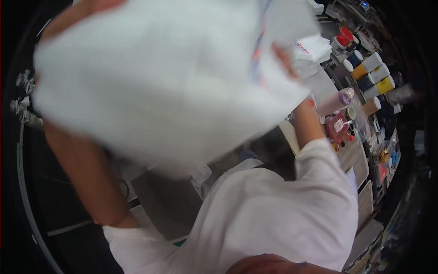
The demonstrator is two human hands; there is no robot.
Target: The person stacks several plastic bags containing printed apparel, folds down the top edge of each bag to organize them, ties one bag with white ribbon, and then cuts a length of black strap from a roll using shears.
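A large white printed sheet (164, 82), possibly a bag, is held up in front of me and fills much of the upper view. It is blurred, with red and blue print near its right side. My right hand (285, 60) grips its right part; a few fingers show and the rest is behind the sheet. At the top left, my left hand (106, 4) is at the sheet's upper edge, blurred and partly cut off by the frame. Just beyond my right hand lies a stack of white printed sheets (313, 51).
Along the right side stand several lidded tubs (373, 75), a red-topped tub (344, 37), a pink bottle (333, 102) and a red container (337, 126). A dark grey panel (167, 202) lies below the sheet. Crumpled wrapped pieces (27, 109) show at the far left.
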